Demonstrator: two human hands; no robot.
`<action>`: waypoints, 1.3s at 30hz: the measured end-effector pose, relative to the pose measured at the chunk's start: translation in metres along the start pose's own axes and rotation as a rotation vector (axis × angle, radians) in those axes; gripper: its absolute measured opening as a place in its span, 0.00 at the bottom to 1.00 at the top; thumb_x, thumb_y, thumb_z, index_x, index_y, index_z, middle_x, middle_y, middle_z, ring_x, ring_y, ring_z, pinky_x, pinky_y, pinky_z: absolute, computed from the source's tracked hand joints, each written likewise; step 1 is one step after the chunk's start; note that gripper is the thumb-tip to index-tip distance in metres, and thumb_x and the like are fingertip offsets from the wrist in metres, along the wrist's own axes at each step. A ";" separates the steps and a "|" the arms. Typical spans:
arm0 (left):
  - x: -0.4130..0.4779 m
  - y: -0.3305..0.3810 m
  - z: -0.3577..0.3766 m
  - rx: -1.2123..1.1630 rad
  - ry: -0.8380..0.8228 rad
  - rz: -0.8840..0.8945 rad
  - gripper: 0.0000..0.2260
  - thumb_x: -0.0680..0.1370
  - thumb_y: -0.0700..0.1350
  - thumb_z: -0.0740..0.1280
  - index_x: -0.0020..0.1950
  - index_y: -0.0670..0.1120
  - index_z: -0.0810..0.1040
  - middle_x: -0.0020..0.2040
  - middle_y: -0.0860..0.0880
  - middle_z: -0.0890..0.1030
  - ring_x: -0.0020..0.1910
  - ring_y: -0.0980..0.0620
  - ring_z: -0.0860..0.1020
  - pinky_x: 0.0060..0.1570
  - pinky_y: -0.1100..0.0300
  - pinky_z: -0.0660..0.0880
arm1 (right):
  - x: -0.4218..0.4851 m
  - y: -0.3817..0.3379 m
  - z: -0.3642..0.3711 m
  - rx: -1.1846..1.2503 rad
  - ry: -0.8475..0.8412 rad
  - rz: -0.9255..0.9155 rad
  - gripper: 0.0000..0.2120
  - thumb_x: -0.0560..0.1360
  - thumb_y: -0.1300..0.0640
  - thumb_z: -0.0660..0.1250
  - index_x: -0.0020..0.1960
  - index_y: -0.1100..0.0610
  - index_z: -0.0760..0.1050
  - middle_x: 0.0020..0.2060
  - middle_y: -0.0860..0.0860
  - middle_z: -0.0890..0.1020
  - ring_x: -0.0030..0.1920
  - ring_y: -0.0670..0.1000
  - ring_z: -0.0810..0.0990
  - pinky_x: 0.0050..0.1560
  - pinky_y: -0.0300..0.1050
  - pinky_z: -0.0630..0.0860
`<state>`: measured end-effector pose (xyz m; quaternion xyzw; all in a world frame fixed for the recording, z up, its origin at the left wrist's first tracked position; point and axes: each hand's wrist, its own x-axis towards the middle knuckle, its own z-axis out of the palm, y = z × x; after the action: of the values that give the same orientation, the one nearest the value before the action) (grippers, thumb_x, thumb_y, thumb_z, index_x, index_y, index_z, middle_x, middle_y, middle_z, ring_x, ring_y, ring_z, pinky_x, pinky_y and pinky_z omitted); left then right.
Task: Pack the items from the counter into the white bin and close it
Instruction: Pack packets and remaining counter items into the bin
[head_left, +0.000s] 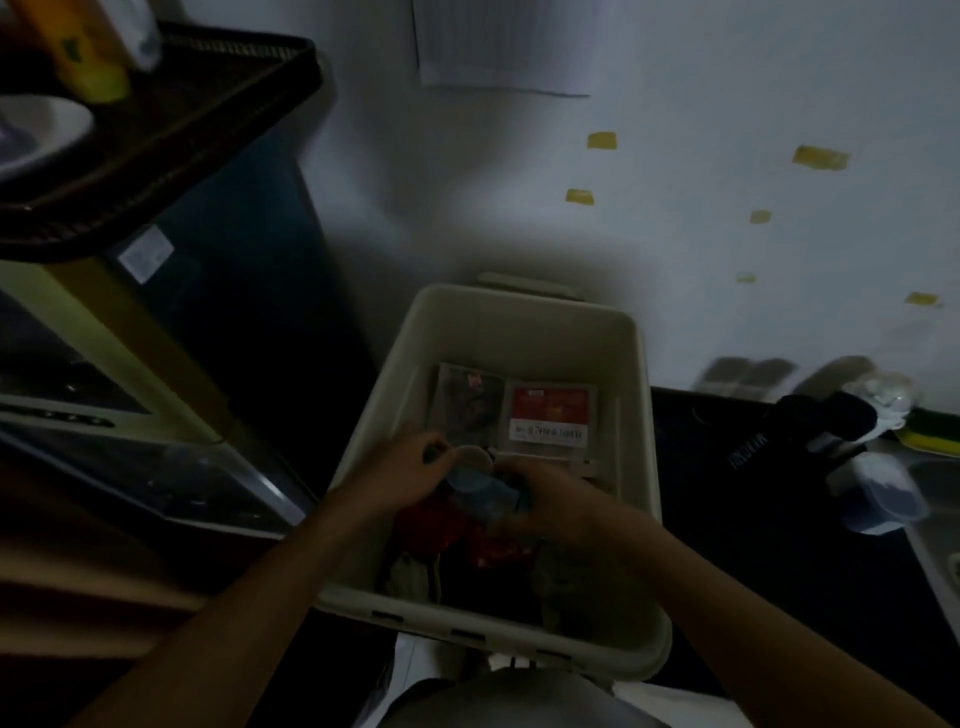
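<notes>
1 off-white rectangular plastic bin (524, 317), top open, stands against the white wall just left of the dark worktop (737, 499). 2 hands reach inside. Left hand (410, 460) & right hand (548, 493) both have a curled grip on 1 blue soft-looking bundle (480, 488); exact finger hold is too blurry to tell. At the far end lie 2 flat packets side by side: 1 red-and-white packet (550, 415), 1 dark packet (467, 400). Red crumpled wrappers (431, 525) sit under the hands, no. unclear.

Print on red packet (550, 410) unreadable (blurred); bluish item (480, 491) half hidden by left hand (410, 462), right hand (545, 499); yellow bottle (78, 47) cropped.
</notes>
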<state>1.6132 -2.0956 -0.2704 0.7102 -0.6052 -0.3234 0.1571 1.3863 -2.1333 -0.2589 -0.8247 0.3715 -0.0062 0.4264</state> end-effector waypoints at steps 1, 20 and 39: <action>0.000 -0.004 0.002 0.060 -0.028 0.012 0.14 0.79 0.57 0.62 0.53 0.50 0.81 0.51 0.49 0.81 0.47 0.51 0.80 0.48 0.51 0.79 | 0.000 0.000 0.006 0.004 -0.008 0.006 0.22 0.73 0.50 0.73 0.64 0.45 0.70 0.54 0.38 0.76 0.50 0.33 0.74 0.51 0.28 0.74; 0.006 -0.032 0.056 0.378 -0.636 -0.101 0.21 0.80 0.55 0.63 0.70 0.48 0.72 0.69 0.45 0.73 0.65 0.47 0.73 0.57 0.60 0.67 | 0.005 0.019 0.074 -0.098 -0.392 0.245 0.26 0.76 0.51 0.69 0.71 0.44 0.65 0.68 0.49 0.73 0.66 0.52 0.73 0.64 0.47 0.69; 0.001 -0.022 0.046 0.225 -0.502 0.085 0.11 0.79 0.48 0.64 0.58 0.45 0.78 0.59 0.45 0.78 0.56 0.48 0.77 0.51 0.62 0.71 | 0.006 0.006 0.059 0.020 -0.152 0.150 0.17 0.79 0.53 0.63 0.68 0.52 0.70 0.65 0.50 0.74 0.58 0.45 0.73 0.54 0.27 0.68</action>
<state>1.5997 -2.0845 -0.3182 0.5948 -0.6865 -0.4132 -0.0644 1.4060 -2.0980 -0.3023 -0.7884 0.3986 0.0847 0.4607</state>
